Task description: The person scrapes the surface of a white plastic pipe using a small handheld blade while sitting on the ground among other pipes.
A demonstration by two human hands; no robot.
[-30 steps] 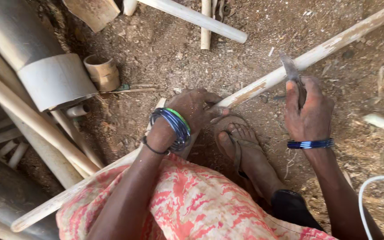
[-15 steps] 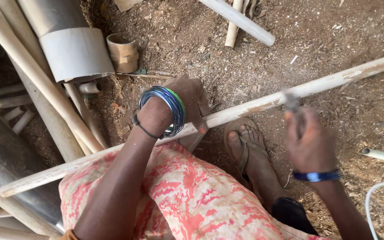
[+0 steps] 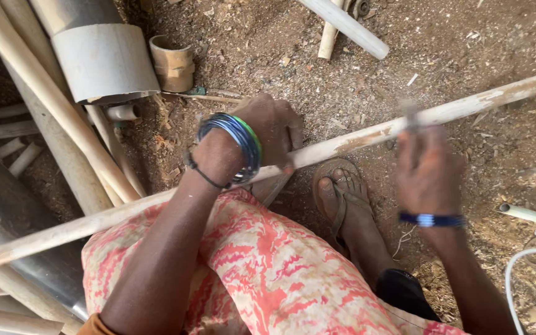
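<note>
Ground: bare brown dirt ground [image 3: 466,37], strewn with pale wood chips and shavings, and it carries everything here.

Left edge: a stack of pale peeled wooden poles [image 3: 44,105] leans along the left side of the ground, with a grey plastic pipe section [image 3: 103,59] at the top left and a short cut bamboo ring [image 3: 172,62] just beside it.

Top edge: a short pale round stick [image 3: 345,25] lies near the top middle.

Right edge: a thin white cable [image 3: 516,273] curls in at the lower right corner.

Work piece: a long pale stripped wooden pole [image 3: 355,139] runs slantwise across the ground, low at the left edge, high at the right edge, crossing over the person's lap in a red and cream patterned cloth [image 3: 268,267].

Foot: a bare foot in a brown sandal [image 3: 342,198] sits on the dirt just below the pole, between the two hands.

Left hand: the left hand [image 3: 268,133] presses down on the pole near its middle, fingers wrapped over it, blue and green bangles [image 3: 234,146] stacked at the wrist.

Right hand: the right hand [image 3: 426,170] is blurred, raised just this side of the pole, closed round the handle of a thin metal-bladed tool [image 3: 410,118] that points up across the pole; a blue bangle [image 3: 432,219] rings that wrist.

Blade contact: too blurred to tell whether the tool touches the wood.
</note>
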